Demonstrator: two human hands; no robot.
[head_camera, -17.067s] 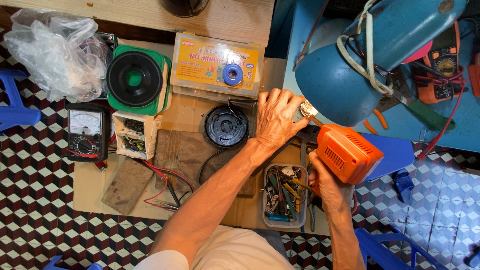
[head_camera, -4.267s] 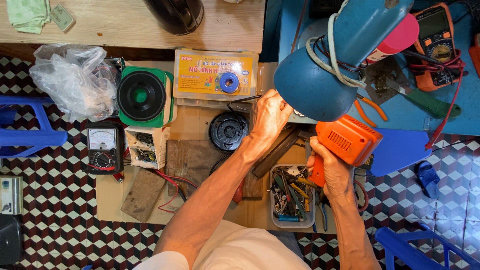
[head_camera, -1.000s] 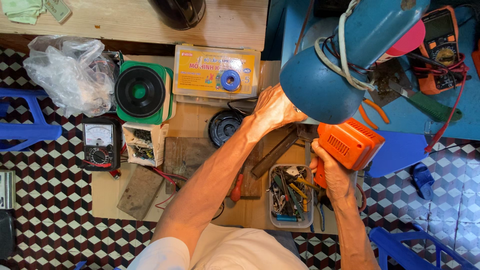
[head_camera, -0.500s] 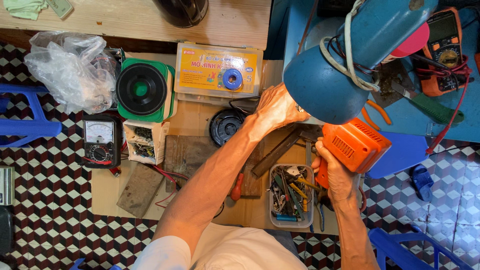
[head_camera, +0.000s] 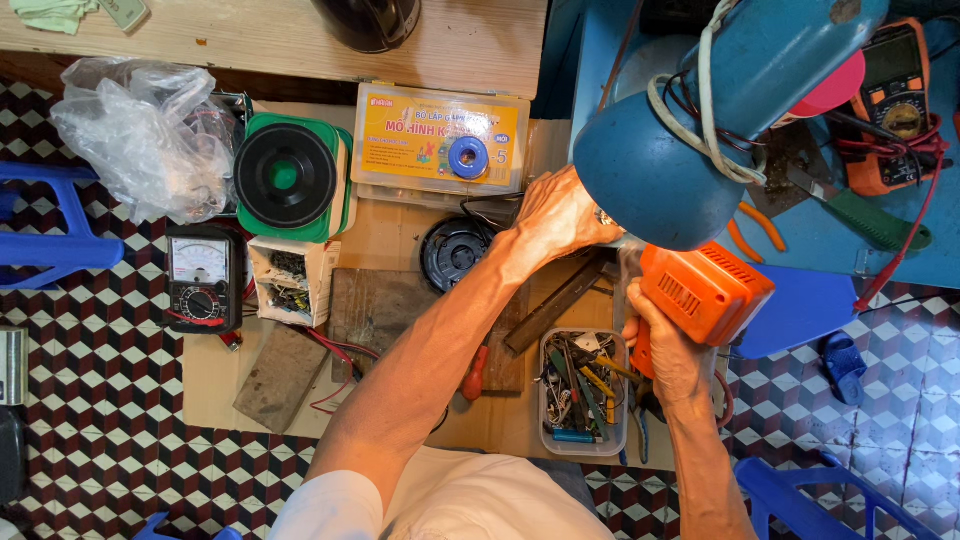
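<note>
In the head view, the right hand (head_camera: 668, 352) is closed around the handle of an orange power tool (head_camera: 705, 290) and holds it up just under the big blue lamp shade (head_camera: 655, 180), so the tool is in hand, but I cannot tell if any work with it is done. The left hand (head_camera: 555, 215) reaches under the shade's edge with curled fingers; whether it grips something is hidden. The tool is boxy, with ribbed vents on its side, above a clear tray of small parts (head_camera: 583, 395).

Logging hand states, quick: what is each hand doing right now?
Left hand: reaching under the blue lamp shade, fingers hidden; grip cannot be told.
Right hand: closed around the orange power tool.
</note>
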